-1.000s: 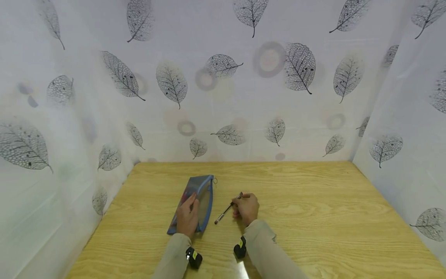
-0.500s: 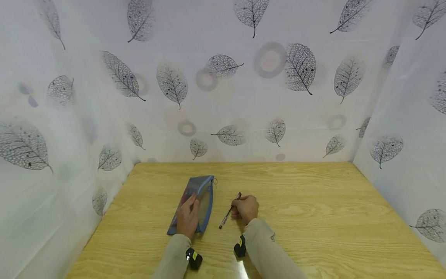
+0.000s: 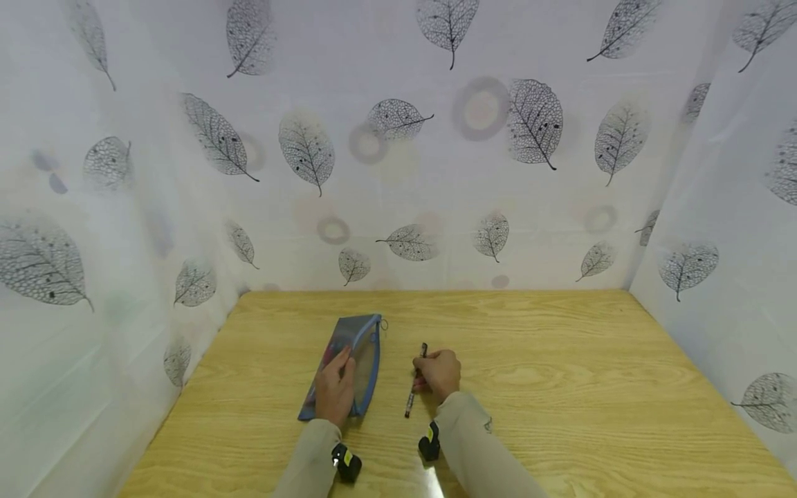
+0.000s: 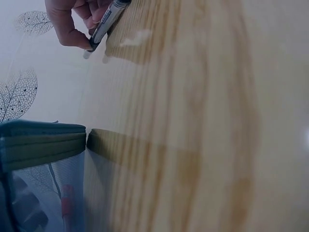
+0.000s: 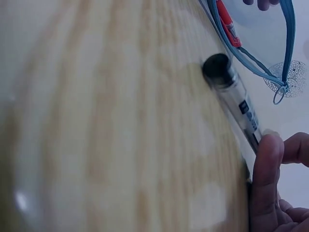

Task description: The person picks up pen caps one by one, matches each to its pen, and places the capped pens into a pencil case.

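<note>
On the left part of the wooden table lies a blue mesh zip pencil case [image 3: 359,324], its zipped mouth gaping to the right. My left hand [image 3: 335,389] holds the case by the upper side of that mouth. Something red, pen-like [image 5: 228,23], shows through the mesh in the right wrist view. To the right of the case, my right hand [image 3: 441,374] pinches a clear-barrelled pen [image 3: 409,402] with dark ends between thumb and fingers. In the right wrist view the pen's dark end [image 5: 218,69] points towards the case. Pen and case are apart.
The wood-grain table [image 3: 548,415] stretches away to a white, leaf-printed curtain [image 3: 429,173] at the back, with similar curtains along both sides. A black wrist camera [image 3: 346,462] sits on the left cuff and another black camera [image 3: 429,443] on the right.
The pen has turned in my right hand from a slant to nearly in line with the table's depth, its near end swinging right and towards me. My left hand and the pencil case stay put.
</note>
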The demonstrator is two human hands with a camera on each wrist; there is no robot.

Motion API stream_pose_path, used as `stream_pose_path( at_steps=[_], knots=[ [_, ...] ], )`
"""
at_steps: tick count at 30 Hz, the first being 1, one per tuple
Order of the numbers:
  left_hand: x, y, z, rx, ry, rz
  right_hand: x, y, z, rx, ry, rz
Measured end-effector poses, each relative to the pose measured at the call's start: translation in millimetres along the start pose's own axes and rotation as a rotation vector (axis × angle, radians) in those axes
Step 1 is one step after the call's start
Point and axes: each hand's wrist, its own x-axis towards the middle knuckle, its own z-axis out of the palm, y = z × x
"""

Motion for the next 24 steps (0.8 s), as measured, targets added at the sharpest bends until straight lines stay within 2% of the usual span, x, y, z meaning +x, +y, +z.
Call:
stream_pose_path(
  at_steps=[7, 11, 19, 24],
  knots=[
    [-1.9, 1.0, 0.2, -0.009, 0.002, 0.017, -1.2, 2, 1, -0.029, -0.009, -0.048],
    [-1.5, 0.2, 0.9, -0.011, 0.001, 0.005, -3.0, 2, 1, -0.02, -0.036, -0.09],
    [-0.3, 1.3, 1.4, 0.001, 0.0, -0.02, -8.7, -7, 4, 0.18, -0.245, -0.104],
    [-1.3, 1.6, 3.7, 0.019, 0.011, -0.008, -7.9, -11, 13, 0.198, -0.304, -0.118]
  ],
)
